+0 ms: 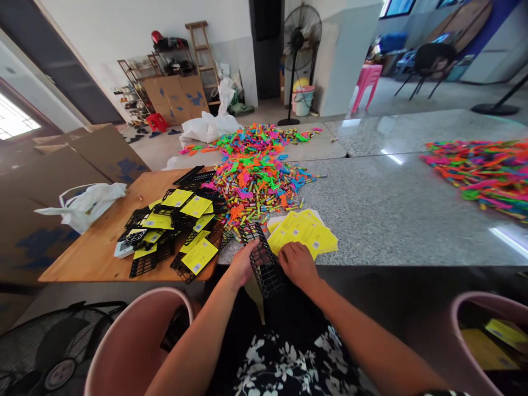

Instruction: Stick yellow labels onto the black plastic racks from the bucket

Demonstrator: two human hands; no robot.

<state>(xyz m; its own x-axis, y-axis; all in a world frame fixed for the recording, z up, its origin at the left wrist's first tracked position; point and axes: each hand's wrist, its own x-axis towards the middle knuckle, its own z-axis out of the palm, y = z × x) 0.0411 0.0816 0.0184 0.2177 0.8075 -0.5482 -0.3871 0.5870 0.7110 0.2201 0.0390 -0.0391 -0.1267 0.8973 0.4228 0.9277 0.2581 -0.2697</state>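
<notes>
My left hand [244,265] grips a black plastic grid tray [264,269], tilted over my lap at the table's front edge. Close to its right side, my right hand [299,265] is curled at the lower edge of a fanned stack of yellow printed cards [311,234], fingers closed on a card's edge; the fingertips are partly hidden. Beyond both hands lies a heap of small bright plastic pieces and short striped tubes [259,176]. To the left, a pile of black grid trays with yellow cards [200,256] rests on a wooden board [99,247].
A pink bin [124,341] stands at my left, by a floor fan [60,374]. Another pink bin [457,319] with yellow cards is at right. More colourful pieces [490,173] lie on the stone table [383,214]. A white plastic bag [84,206] sits on the board's left edge.
</notes>
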